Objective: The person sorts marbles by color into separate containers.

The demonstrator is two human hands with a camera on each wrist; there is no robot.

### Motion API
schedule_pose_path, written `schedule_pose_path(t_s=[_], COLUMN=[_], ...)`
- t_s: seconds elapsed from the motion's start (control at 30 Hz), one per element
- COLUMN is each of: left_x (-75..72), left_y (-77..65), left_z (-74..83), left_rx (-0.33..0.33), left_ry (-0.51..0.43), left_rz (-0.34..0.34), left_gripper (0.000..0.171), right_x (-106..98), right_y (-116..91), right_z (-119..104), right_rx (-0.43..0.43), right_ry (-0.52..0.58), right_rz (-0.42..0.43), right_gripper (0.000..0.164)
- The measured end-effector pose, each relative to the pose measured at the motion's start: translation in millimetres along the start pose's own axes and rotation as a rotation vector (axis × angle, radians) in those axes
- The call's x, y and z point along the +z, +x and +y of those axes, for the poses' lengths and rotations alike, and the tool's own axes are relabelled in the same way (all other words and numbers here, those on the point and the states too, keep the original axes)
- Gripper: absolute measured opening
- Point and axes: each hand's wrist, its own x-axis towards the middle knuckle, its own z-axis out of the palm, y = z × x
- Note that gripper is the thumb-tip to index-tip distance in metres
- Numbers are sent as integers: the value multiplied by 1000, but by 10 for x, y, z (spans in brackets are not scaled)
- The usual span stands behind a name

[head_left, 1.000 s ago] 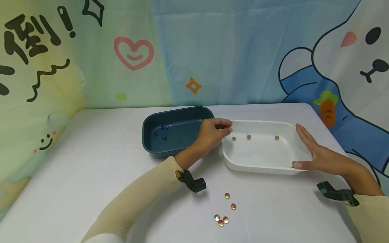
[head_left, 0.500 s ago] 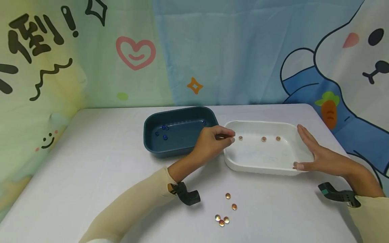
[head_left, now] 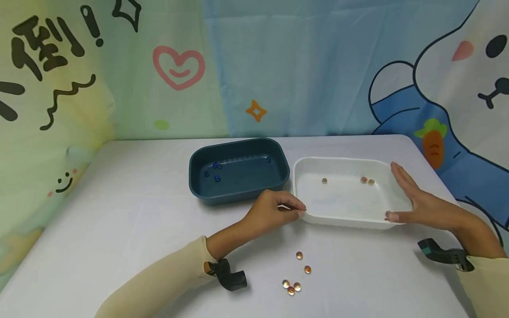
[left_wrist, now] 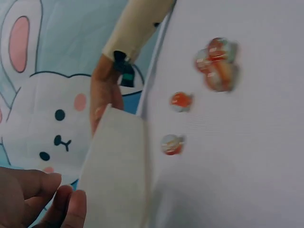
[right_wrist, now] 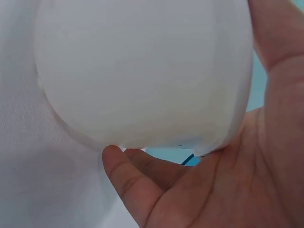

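My left hand is at the front left corner of a white rectangular dish, its fingertips right at the rim. In the left wrist view its fingers are loosely bent, and no object shows between them. My right hand grips the dish's right end, thumb over the front rim and fingers round the end wall. Several pale orange glass marbles lie in the dish, one a marble toward the left and another by the right thumb. On the cloth in front lie several more orange-swirled marbles.
A dark blue dish with several blue marbles stands just left of the white one. A white cloth covers the table. Behind it hangs a printed curtain.
My left hand has come forward along the white dish's left end, from back corner to front corner. Marbles inside have rolled right. My right hand has kept its grip.
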Motion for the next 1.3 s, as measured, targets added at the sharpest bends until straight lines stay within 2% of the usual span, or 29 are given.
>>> schedule_pose_path(t_s=[0.1, 0.3, 0.63, 0.77, 0.93, 1.03, 1.2, 1.3], left_x=[30, 94, 117, 104, 144, 187, 255, 285], left_y=[-74, -182, -277, -284, -310, -320, -313, -323], left_z=[-47, -115, -197, -219, -235, -253, -251, -244], left_rx=[2, 66, 94, 85, 37, 17, -12, -2], left_ry=[14, 1, 108, 134, 59, 36, 73, 83], left_rz=[-31, -66, -142, -186, -235, -238, -249, -269], left_gripper=[13, 16, 17, 19, 22, 21, 20, 20], right_x=[0, -5, -13, -9, 1, -8, -26, -24], right_y=[6, 1, -22, -17, -16, -23, -26, -19], right_z=[7, 14, -2, -12, -6, -12, -12, 1], right_rx=[0, -9, -5, -7, -7, -7, -2, -3], right_ry=[1, 7, 7, 6, 2, 12, 28, 28], right_rz=[2, -2, 3, 5, 8, 2, -9, -11], right_gripper=[124, 123, 121, 121, 122, 121, 120, 120])
